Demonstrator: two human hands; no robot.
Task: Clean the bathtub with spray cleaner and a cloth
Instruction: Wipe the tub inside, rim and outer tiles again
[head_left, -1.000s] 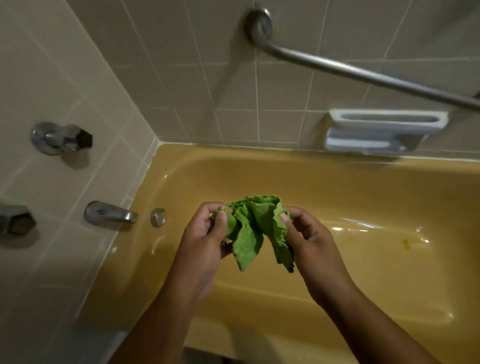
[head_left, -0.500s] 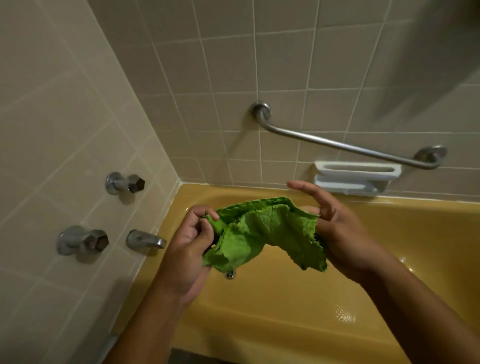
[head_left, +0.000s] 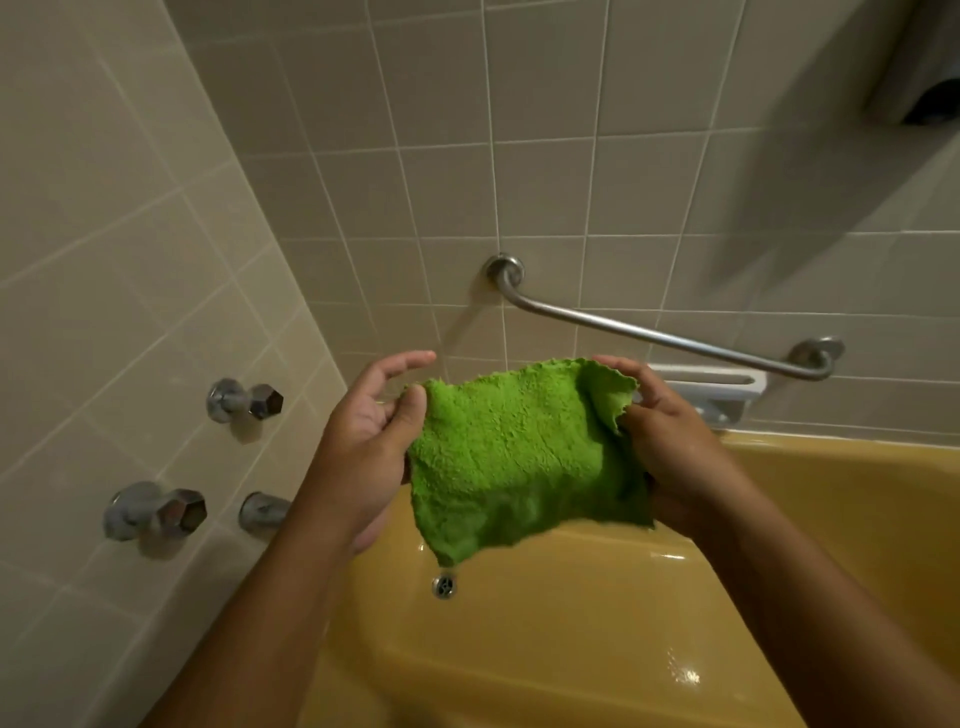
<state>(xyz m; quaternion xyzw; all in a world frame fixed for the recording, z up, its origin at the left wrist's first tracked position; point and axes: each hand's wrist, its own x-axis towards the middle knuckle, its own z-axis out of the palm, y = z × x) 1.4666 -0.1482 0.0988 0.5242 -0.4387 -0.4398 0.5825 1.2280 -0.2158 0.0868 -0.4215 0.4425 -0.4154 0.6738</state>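
A green terry cloth (head_left: 519, 457) hangs spread out between both hands above the yellow bathtub (head_left: 597, 639). My left hand (head_left: 369, 441) pinches the cloth's left edge with thumb against the fingers, the upper fingers extended. My right hand (head_left: 675, 441) grips the right edge, where the cloth folds over. The lower corner of the cloth dangles just above the drain (head_left: 444, 585). No spray cleaner is in view.
Two chrome tap handles (head_left: 244, 400) (head_left: 156, 512) and a spout (head_left: 262, 509) stick out of the tiled left wall. A steel grab bar (head_left: 649, 332) runs along the back wall above a white soap holder (head_left: 722, 387). A dark blurred shape (head_left: 924, 78) sits top right.
The bunched cloth has been pulled open and flat between the hands. The hands rose and spread apart, and the view tilted up, showing more wall.
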